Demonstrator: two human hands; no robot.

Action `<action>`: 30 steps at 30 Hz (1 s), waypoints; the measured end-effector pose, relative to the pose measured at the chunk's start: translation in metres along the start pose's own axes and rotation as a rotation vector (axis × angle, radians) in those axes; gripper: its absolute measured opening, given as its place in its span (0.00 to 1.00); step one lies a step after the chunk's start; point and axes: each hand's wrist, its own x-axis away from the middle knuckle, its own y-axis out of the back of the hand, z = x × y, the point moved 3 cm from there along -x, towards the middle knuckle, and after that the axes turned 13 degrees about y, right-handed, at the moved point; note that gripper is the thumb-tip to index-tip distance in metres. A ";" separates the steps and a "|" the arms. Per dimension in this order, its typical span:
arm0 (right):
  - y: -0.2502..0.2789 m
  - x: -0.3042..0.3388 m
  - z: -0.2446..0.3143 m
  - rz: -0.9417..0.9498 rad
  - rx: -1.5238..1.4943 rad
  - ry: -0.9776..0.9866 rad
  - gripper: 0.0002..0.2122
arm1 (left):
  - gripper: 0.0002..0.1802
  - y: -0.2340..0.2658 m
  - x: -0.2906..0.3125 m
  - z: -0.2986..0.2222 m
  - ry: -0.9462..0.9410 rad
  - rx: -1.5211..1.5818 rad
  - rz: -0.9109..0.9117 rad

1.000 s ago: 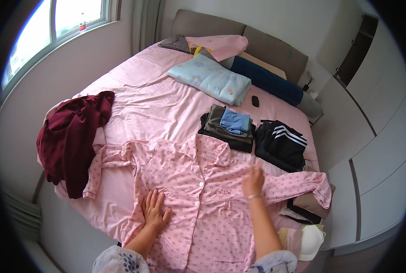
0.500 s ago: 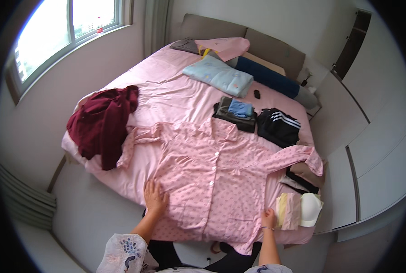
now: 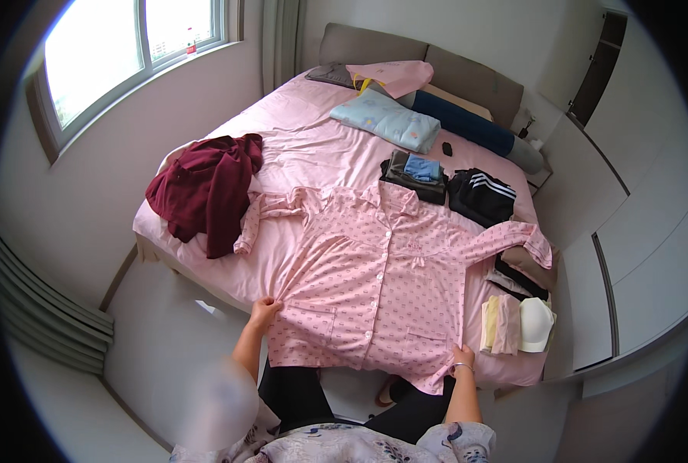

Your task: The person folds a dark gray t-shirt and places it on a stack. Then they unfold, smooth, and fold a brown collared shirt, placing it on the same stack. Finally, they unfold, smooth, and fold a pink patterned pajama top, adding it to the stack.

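A pink patterned button-front pajama shirt [image 3: 344, 270] lies spread over the foot of the bed, sleeves out to both sides, its hem hanging past the mattress edge. My left hand [image 3: 266, 312] is closed on the shirt's left side edge, with creases fanning out from the grip. Lower down on the opposite side, my right hand [image 3: 463, 356] pinches the other edge near the hem. Close to my right hand lie folded yellow and pink garments [image 3: 500, 324] and a pale bra [image 3: 536, 324]. The shirt's right sleeve partly covers a dark and tan folded pile [image 3: 525, 274].
A burgundy garment [image 3: 205, 193] is heaped at the bed's left. Beyond the collar sit a folded stack with a blue piece on top [image 3: 423, 168] and black striped clothing [image 3: 483, 195]. A light-blue quilt [image 3: 386, 119] and a dark-blue bolster [image 3: 459, 119] lie farther back. Wardrobes [image 3: 591, 208] flank the right.
My left hand, flat on the shirt before, now grips its side edge. The hem has been drawn straighter between both hands. The whole view has shifted slightly.
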 end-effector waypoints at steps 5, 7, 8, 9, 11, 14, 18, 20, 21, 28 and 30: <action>0.011 0.029 0.033 0.087 0.457 0.155 0.13 | 0.08 -0.007 0.037 0.024 -0.092 0.099 0.135; 0.010 0.049 0.045 0.110 0.508 0.164 0.15 | 0.10 -0.007 0.055 0.029 -0.051 0.185 0.208; 0.008 0.070 0.071 0.184 0.576 0.167 0.15 | 0.10 -0.006 0.068 0.029 -0.024 0.151 0.211; 0.008 0.083 0.076 0.221 0.638 0.166 0.15 | 0.10 -0.009 0.082 0.029 0.015 0.103 0.211; 0.011 0.095 0.069 0.273 0.700 0.203 0.13 | 0.11 -0.015 0.092 0.039 -0.036 0.067 0.255; 0.018 0.094 0.053 0.220 0.688 0.243 0.12 | 0.12 -0.023 0.103 0.041 -0.090 0.082 0.271; 0.020 0.087 0.039 0.145 -0.264 0.107 0.11 | 0.11 -0.019 0.111 0.038 -0.152 0.369 0.253; 0.026 0.092 0.058 0.095 -0.556 -0.027 0.13 | 0.08 -0.012 0.121 0.021 -0.189 0.481 0.237; 0.030 0.097 0.070 0.073 -0.698 -0.092 0.14 | 0.08 -0.005 0.124 0.012 -0.161 0.533 0.277; 0.049 0.110 0.061 0.160 -0.739 -0.027 0.16 | 0.08 0.040 0.118 0.017 0.069 0.436 0.297; 0.046 0.105 0.018 0.147 -0.602 -0.106 0.10 | 0.05 0.047 0.103 0.048 0.150 0.345 0.236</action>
